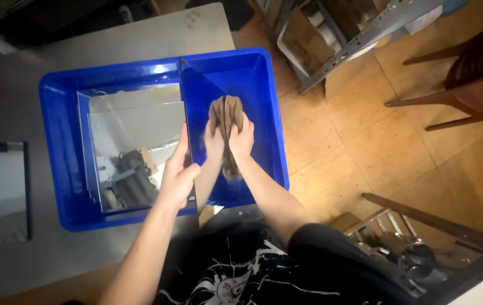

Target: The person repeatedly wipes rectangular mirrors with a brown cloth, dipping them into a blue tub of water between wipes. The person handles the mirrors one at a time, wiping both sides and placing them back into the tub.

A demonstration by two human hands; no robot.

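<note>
I see a brown cloth [227, 121] pressed flat on an upright mirror pane [191, 135]; its edge stands, seemingly, inside the tub.

A single head-worn camera looks almost straight down from above the person's chest, close over the blue plastic tub [60, 169] on the grey table [15, 265]. The tub fills the left-centre of the view; right of the tub lies the wooden floor [360, 141], and below the tub the person's dark printed shirt [235, 271].

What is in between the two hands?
In the head view, an upright mirror pane stands between the left hand, gripping its edge, and the right hand, pressing a brown cloth.
</note>
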